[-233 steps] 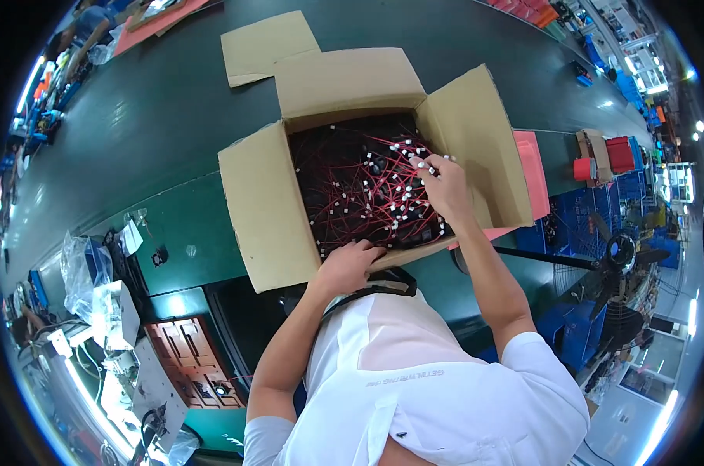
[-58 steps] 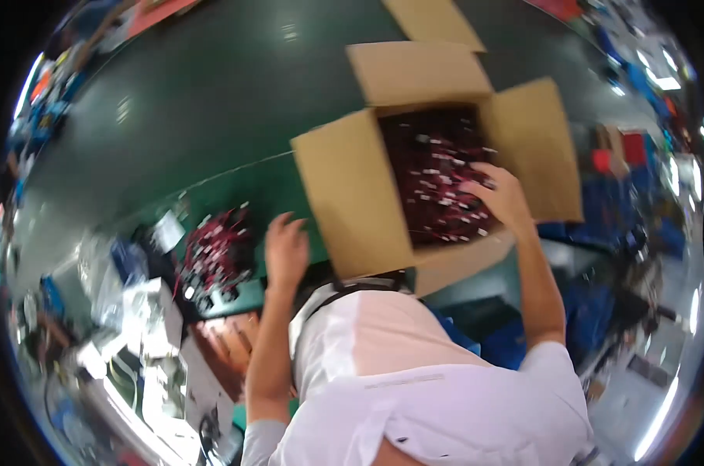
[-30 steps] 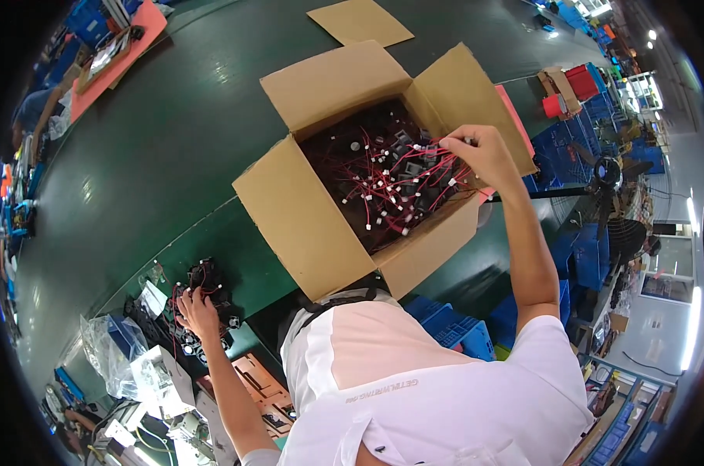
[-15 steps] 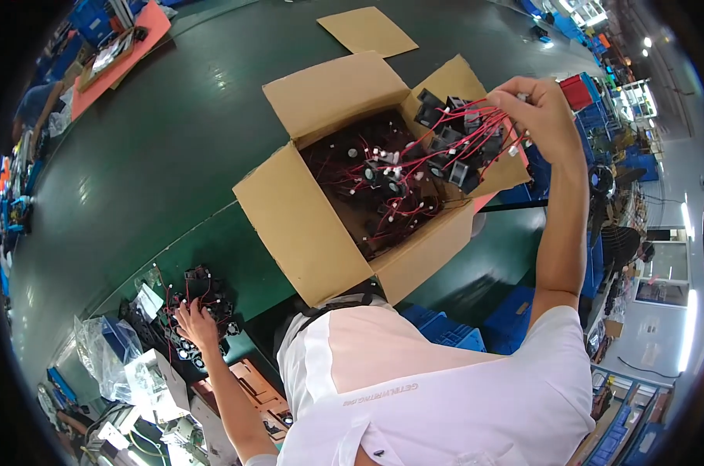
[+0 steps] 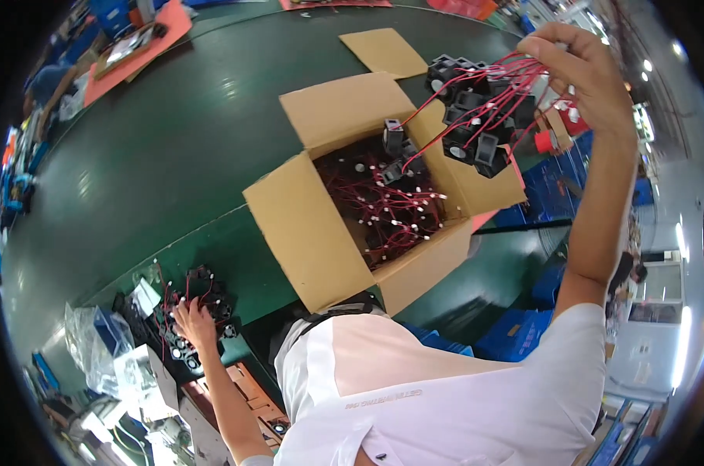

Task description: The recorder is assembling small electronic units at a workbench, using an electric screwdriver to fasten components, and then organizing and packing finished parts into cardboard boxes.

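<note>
My right hand (image 5: pixel 593 78) is raised at the upper right, closed round the red wires of a bunch of small black blower fans (image 5: pixel 470 116). The fans dangle to its left, over the box's far right flap. Two trailing fans (image 5: pixel 394 137) still hang over the box opening on their wires. Below them, the open cardboard box (image 5: pixel 301 225) holds many tangled red wires with white plugs and dark fans. At the lower left, my left hand (image 5: pixel 196 326) rests with fingers spread on a pile of similar black fans (image 5: pixel 221 304).
A loose cardboard sheet (image 5: pixel 383 53) lies on the green table (image 5: pixel 173 147) beyond the box. Left of the pile are a clear plastic bag (image 5: pixel 96 349) and a white machine (image 5: pixel 146 380). Blue crates (image 5: pixel 515 334) stand below the table at right.
My right hand has risen up and to the right, drawing the bunch of fans out of the box, with two trailing. My left hand has barely moved on the pile.
</note>
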